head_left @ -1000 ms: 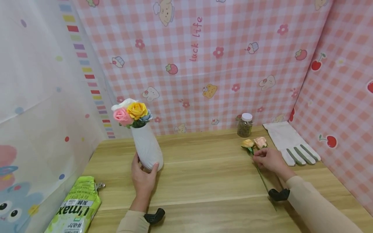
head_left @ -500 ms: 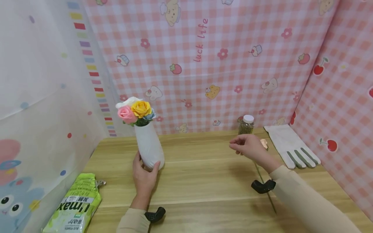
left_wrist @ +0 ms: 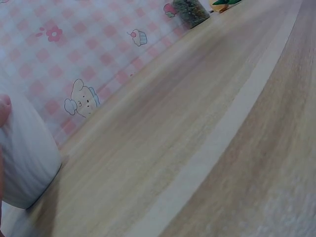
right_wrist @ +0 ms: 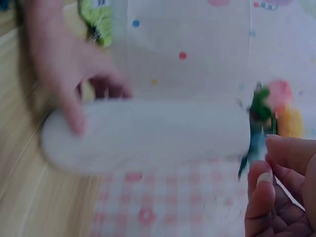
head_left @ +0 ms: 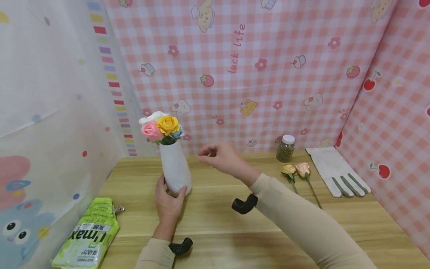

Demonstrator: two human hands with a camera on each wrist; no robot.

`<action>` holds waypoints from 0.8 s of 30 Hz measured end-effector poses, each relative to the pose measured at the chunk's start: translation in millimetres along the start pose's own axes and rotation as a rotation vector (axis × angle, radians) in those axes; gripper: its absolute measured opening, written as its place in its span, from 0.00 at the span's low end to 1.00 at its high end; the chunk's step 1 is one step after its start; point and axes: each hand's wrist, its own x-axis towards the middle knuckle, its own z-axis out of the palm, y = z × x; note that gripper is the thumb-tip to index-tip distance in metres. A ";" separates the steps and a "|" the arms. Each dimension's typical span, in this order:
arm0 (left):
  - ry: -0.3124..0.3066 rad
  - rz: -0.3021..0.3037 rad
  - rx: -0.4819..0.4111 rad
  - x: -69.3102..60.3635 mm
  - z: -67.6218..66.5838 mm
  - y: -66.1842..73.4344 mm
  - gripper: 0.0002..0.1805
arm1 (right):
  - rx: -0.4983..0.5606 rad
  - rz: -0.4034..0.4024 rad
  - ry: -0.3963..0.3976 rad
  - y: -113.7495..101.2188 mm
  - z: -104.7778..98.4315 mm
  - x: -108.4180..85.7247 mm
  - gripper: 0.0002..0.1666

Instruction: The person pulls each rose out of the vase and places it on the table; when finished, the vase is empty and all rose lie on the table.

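A white textured vase (head_left: 174,168) stands upright on the table, with pink, yellow, white and blue roses (head_left: 162,127) in its mouth. My left hand (head_left: 169,201) grips the vase low down, thumb and fingers round its base. The right hand (head_left: 223,158) is in the air just right of the vase. Its fingers are loosely bent and hold nothing, and the right wrist view puts its fingertips (right_wrist: 259,170) near the flower heads, apart from the vase. On the right lie a yellow rose (head_left: 289,170) and a peach rose (head_left: 303,170) with their stems on the table.
A white-lidded jar (head_left: 285,149) of dark granules stands at the back right. Beside it lies a white glove (head_left: 337,172) with grey-green fingers. A green printed bag (head_left: 89,233) with a metal clip lies at the front left. Patterned cloth (head_left: 255,86) walls the back and sides.
My right hand has left the two roses lying on the right and swung left toward the vase. The left hand keeps its grip on the vase. The head view has shifted slightly.
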 end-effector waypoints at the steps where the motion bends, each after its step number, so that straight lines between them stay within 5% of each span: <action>1: 0.001 0.003 0.001 -0.1 0.0 -0.3 0.47 | -0.008 -0.025 0.008 -6.9 6.2 6.5 0.10; 10: -0.025 -0.030 0.003 -1.4 -1.9 0.8 0.49 | -0.046 -0.072 0.028 -54.3 45.6 44.9 0.15; 24: -0.026 -0.034 -0.013 1.1 -1.0 2.4 0.48 | 0.015 -0.032 -0.047 -56.1 61.9 62.9 0.16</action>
